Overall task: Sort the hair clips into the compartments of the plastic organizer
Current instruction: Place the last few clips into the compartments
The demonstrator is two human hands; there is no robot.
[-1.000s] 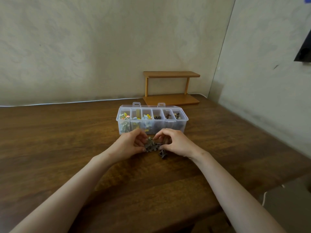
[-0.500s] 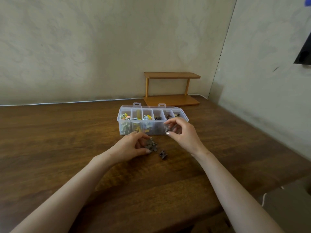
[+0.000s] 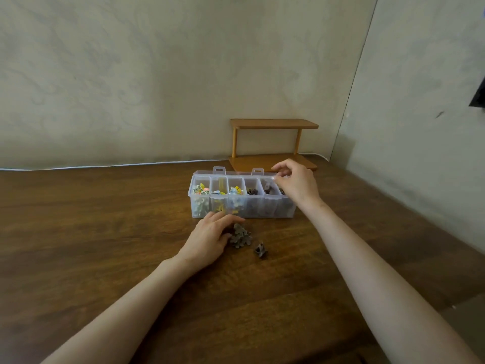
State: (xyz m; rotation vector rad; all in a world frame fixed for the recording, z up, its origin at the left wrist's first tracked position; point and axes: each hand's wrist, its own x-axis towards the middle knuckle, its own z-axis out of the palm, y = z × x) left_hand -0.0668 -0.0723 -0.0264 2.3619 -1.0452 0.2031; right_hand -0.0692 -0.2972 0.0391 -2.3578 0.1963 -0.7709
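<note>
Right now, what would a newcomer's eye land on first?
The clear organizer stands mid-table, its left compartments bright with coloured clips. The right hand hovers over its right-end compartments; the left hand rests beside a grey clip pile in front, one clip lying apart.

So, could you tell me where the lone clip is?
Head view: the lone clip lies on the table, right of the clip pile, before the organizer.

Clear glossy plastic organizer [image 3: 262, 210] on a smooth, dark-grained wooden table [image 3: 105, 232]; matt grey clips [image 3: 240, 236]
</note>
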